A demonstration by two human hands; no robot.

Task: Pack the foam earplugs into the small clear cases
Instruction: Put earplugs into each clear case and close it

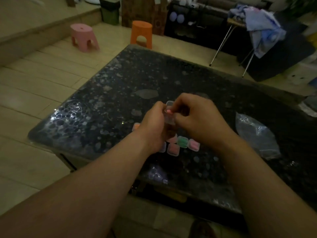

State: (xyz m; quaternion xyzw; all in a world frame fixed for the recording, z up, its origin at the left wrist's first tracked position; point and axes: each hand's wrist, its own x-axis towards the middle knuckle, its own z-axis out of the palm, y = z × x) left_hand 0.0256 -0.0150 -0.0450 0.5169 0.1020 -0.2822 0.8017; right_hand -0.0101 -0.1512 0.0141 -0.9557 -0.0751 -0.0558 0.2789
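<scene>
While both hands meet above the middle of the table (137,74), I see in the head view the left hand (154,124) gripping a small clear case (170,120) and the right hand (193,117) pinching a pink earplug (168,111) at its mouth (filled cases (182,142) lie towards the near edge).

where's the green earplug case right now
In the head view the green case lies on the dark table near the middle, just below the right hand, between the left pink case and the right pink case.
</scene>
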